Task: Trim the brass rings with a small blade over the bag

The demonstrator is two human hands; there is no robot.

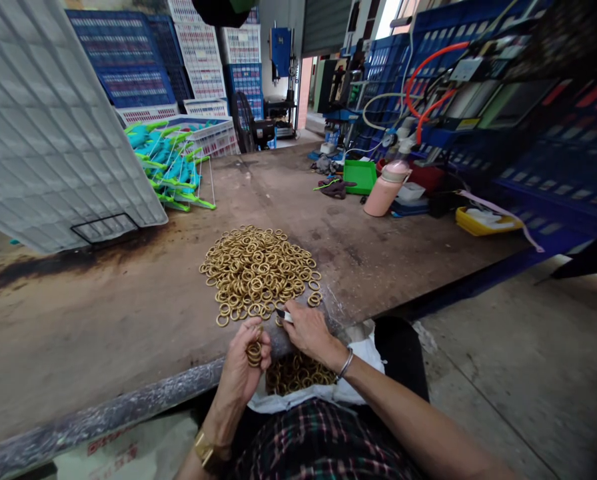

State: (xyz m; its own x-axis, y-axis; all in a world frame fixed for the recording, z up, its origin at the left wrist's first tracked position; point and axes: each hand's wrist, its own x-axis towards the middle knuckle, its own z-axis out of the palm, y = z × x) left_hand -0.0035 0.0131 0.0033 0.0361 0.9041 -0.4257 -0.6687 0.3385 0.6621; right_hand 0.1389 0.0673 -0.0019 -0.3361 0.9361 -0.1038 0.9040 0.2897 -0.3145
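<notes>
A heap of small brass rings (pixel 257 272) lies on the worn wooden table (pixel 128 313) near its front edge. My left hand (pixel 243 367) is closed round a stack of the rings at the table's edge. My right hand (pixel 306 328) pinches a small dark and white tool (pixel 283 314) at the near side of the heap. Under both hands, a white bag (pixel 298 393) on my lap holds more brass rings (pixel 298 373).
A large white plastic crate (pixel 53 120) tilts over the table's left side. Blue and green plastic parts (pixel 171 163) sit in a white crate behind. A pink bottle (pixel 386 190), a green tray (pixel 359 175) and a yellow tray (pixel 478 221) stand at the right. Stacked crates fill the background.
</notes>
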